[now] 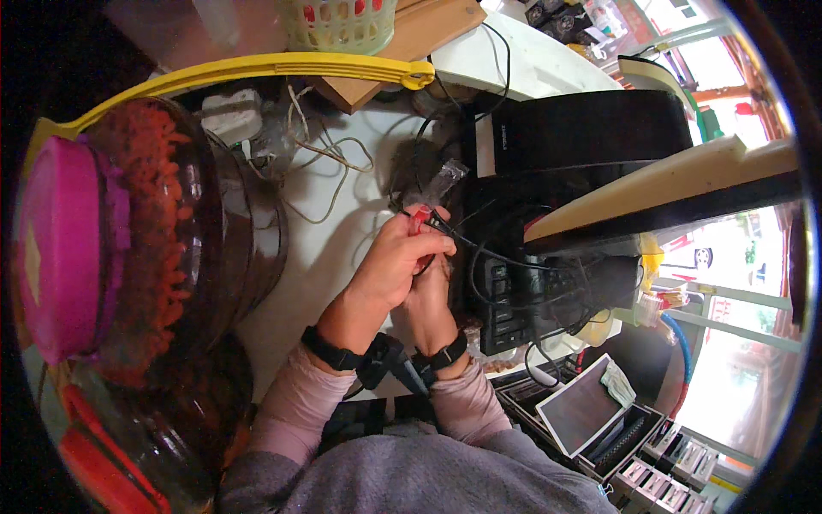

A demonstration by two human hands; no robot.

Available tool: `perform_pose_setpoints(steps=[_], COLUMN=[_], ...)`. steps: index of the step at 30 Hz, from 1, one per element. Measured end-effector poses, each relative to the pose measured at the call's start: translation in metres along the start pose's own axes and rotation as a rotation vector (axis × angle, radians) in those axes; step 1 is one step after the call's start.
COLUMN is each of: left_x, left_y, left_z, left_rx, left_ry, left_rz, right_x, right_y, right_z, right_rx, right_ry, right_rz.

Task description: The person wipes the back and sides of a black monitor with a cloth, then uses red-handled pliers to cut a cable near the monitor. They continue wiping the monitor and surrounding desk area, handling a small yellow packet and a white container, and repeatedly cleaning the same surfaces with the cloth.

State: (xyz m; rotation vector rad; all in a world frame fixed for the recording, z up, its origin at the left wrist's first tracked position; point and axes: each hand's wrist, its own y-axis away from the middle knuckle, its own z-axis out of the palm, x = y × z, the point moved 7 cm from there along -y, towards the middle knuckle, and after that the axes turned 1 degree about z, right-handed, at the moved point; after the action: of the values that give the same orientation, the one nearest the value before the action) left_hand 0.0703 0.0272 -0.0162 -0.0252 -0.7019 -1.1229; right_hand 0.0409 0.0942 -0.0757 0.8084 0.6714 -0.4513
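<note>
My left hand (pixel 385 259) is closed, its thumb and fingers pinching a thin black cable (pixel 439 224) beside a small red piece (pixel 419 219) whose kind I cannot make out. Pressed close against it, partly underneath, is my right hand (pixel 431 295). Its fingers curl inward and are mostly hidden, so what they grip does not show. Just beyond the fingertips sticks up a crumpled clear plastic wrapper (pixel 447 178). From the hands the cable runs right, toward a tangle of black cables (pixel 548 283). Both wrists wear black straps.
Left stands a large jar (pixel 184 231) of orange-red contents with a pink lid (pixel 73 248) and yellow handle (pixel 257 64). Right are a black machine (pixel 591 128), a slanted screen-like panel (pixel 659 197), a keypad (pixel 499 304) and an open cash drawer (pixel 591 411). A pale cord (pixel 338 154) lies beyond.
</note>
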Motion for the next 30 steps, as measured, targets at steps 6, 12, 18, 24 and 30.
perform_pose_setpoints(steps=[6, 12, 18, 24, 30], left_x=[0.013, 0.023, 0.022, 0.018, 0.027], left_y=[-0.013, -0.023, -0.028, -0.025, -0.017], left_z=[-0.009, -0.015, -0.019, -0.019, -0.012], left_rx=[-0.045, -0.075, -0.093, -0.052, -0.078], left_ry=[-0.103, -0.23, -0.257, -0.206, -0.125], left_rz=[0.051, 0.087, 0.098, 0.074, 0.001], right_x=[-0.015, -0.034, -0.049, -0.016, 0.032], right_y=[-0.008, -0.025, -0.029, -0.013, 0.018], right_z=[0.021, 0.022, 0.024, 0.004, -0.02], right_rx=[-0.12, -0.217, -0.218, -0.255, 0.029], right_ry=[0.091, 0.543, 0.847, 0.171, -0.135], right_rz=[-0.063, -0.203, -0.36, -0.061, 0.37])
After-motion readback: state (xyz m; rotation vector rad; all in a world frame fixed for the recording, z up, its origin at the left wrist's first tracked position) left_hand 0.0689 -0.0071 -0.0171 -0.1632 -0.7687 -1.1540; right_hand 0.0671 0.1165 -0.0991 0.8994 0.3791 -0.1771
